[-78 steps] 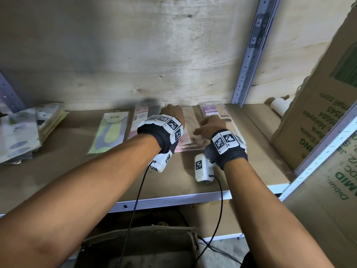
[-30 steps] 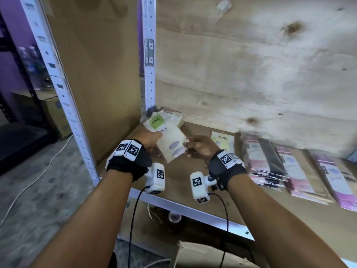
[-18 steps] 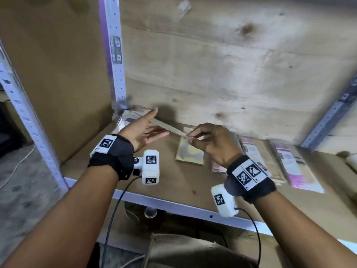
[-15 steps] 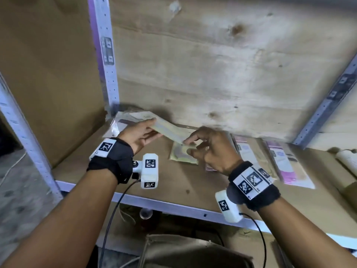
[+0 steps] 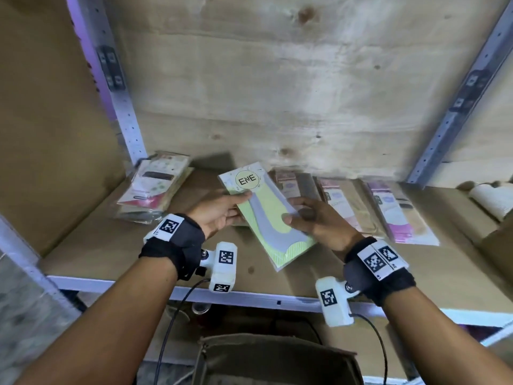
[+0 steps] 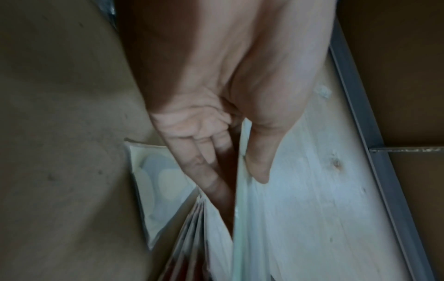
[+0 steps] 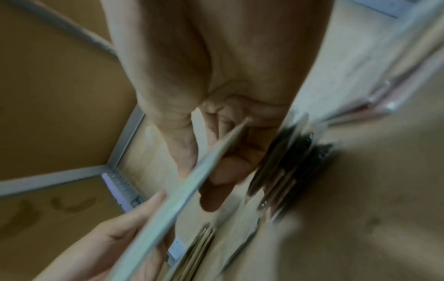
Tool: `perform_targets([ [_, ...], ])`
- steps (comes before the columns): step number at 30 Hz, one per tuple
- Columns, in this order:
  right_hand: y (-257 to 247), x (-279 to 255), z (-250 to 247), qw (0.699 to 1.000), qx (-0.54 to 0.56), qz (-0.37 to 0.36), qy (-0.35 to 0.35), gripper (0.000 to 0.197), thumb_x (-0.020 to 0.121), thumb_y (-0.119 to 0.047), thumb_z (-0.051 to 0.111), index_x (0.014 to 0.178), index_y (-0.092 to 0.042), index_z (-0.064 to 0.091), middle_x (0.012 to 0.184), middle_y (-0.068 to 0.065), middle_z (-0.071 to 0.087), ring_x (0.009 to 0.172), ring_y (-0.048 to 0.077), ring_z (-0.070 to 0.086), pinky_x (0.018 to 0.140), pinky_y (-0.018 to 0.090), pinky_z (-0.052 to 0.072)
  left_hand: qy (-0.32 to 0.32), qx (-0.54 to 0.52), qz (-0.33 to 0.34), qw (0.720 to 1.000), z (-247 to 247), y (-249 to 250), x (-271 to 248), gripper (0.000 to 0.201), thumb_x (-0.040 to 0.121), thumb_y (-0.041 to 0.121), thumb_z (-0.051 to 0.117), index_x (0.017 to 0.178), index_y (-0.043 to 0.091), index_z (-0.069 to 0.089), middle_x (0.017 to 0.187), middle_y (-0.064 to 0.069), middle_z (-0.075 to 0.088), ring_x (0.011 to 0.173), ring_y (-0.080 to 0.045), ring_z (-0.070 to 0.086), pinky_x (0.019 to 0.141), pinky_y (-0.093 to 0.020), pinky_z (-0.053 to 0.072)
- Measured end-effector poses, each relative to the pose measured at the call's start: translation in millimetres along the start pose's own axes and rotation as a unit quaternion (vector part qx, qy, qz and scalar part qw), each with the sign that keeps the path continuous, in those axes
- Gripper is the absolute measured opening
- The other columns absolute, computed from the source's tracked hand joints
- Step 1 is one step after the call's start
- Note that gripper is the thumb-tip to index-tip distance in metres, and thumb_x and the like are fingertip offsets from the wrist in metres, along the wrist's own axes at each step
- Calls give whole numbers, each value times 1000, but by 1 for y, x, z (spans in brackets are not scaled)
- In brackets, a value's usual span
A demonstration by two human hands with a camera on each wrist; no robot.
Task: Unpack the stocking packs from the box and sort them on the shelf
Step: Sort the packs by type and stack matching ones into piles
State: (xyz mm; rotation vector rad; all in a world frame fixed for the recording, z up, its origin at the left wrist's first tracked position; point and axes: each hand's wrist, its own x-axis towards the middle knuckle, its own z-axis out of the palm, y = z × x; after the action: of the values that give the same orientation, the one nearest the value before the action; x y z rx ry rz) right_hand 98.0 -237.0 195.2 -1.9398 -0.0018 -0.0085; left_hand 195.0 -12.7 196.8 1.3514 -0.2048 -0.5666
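Note:
A yellow-green stocking pack (image 5: 266,215) with a round "ENE" label is held just above the shelf board (image 5: 116,245), tilted. My left hand (image 5: 222,208) pinches its left edge, thumb on top. My right hand (image 5: 308,218) holds its right edge, thumb on the face and fingers beneath. The left wrist view shows the pack edge (image 6: 240,190) between thumb and fingers (image 6: 206,171). The right wrist view shows the pack (image 7: 182,188) edge-on in my right hand (image 7: 206,171). The cardboard box (image 5: 277,359) stands open below the shelf.
A stack of mixed packs (image 5: 155,190) lies at the shelf's back left corner. Rows of pink and beige packs (image 5: 388,212) lie to the right. A metal upright (image 5: 122,107) stands at the left, another (image 5: 460,101) at the right. A white roll (image 5: 491,198) lies far right.
Both hands have turned the green pack from edge-on to face-up and brought it nearer the shelf middle. The view has swung from the left corner toward the centre.

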Motion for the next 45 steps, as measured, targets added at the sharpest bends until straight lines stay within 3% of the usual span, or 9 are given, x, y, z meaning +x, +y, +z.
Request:
perform_targets([
  [9, 8, -4, -5, 991, 114, 21, -65, 46, 90, 5, 62, 135, 1, 53, 128, 18, 63, 111, 24, 63, 103, 35, 48, 100, 19, 74, 992, -17, 6, 10, 29, 86, 13, 73, 113, 4, 70, 92, -5, 77, 77, -13, 73, 63, -19, 57],
  [14, 12, -7, -7, 992, 101, 20, -79, 41, 89, 4, 64, 129, -1, 59, 123, 15, 66, 106, 24, 65, 91, 25, 55, 122, 189, 124, 967, -23, 6, 8, 32, 89, 39, 69, 103, 11, 76, 100, -4, 77, 96, -16, 68, 86, -25, 48],
  [20, 14, -11, -10, 993, 66, 20, -99, 22, 87, -4, 68, 110, -2, 69, 103, 12, 75, 92, 19, 70, 90, 27, 55, 176, 182, 105, 962, -33, 6, 6, 40, 89, 55, 61, 93, 19, 78, 99, -1, 77, 107, -25, 68, 105, -43, 46],
  [26, 7, -14, -7, 995, 98, 11, -29, 18, 86, -1, 69, 104, 1, 70, 102, 16, 73, 92, 21, 69, 90, 30, 53, 128, -25, 1, 991, -35, 10, -6, 56, 96, 63, 41, 100, 14, 68, 103, -12, 74, 88, -19, 72, 60, -25, 59],
  [28, -3, -9, -6, 992, 128, 17, 15, 15, 84, -1, 70, 98, -8, 73, 100, 12, 74, 89, 14, 71, 83, 22, 55, 79, -13, -26, 996, -30, 8, -9, 63, 87, 67, 52, 108, 9, 66, 102, -16, 75, 88, -27, 75, 62, -28, 61],
  [31, -22, 8, -2, 985, 156, 37, 70, 41, 79, -8, 78, 113, 7, 61, 110, 18, 72, 102, 27, 70, 95, 37, 54, -36, 71, -48, 996, -15, 5, -10, 57, 70, 57, 79, 107, 14, 73, 109, -14, 74, 93, -25, 75, 71, -29, 61],
  [34, -42, 26, 6, 982, 142, 53, 113, 47, 75, -10, 83, 111, 11, 60, 113, 25, 69, 109, 42, 65, 98, 55, 50, -100, 114, -21, 988, -8, 8, -5, 32, 80, 27, 80, 109, 14, 75, 112, -9, 74, 94, -20, 71, 72, -22, 59],
  [42, -54, 86, 13, 986, -64, 135, 78, 23, 73, -10, 82, 89, 3, 72, 82, 19, 68, 77, 29, 64, 88, 54, 56, 59, 149, 20, 987, -23, 16, 18, 45, 77, 10, 83, 114, -10, 65, 99, -18, 72, 71, -15, 68, 58, -18, 57],
  [45, -56, 106, 20, 968, -185, 157, 62, 37, 71, -24, 84, 92, 3, 71, 88, 19, 73, 87, 33, 71, 86, 51, 58, 118, 171, 12, 978, -29, 8, 31, 49, 73, 9, 86, 113, -11, 64, 101, -26, 71, 78, -25, 68, 68, -28, 62],
])
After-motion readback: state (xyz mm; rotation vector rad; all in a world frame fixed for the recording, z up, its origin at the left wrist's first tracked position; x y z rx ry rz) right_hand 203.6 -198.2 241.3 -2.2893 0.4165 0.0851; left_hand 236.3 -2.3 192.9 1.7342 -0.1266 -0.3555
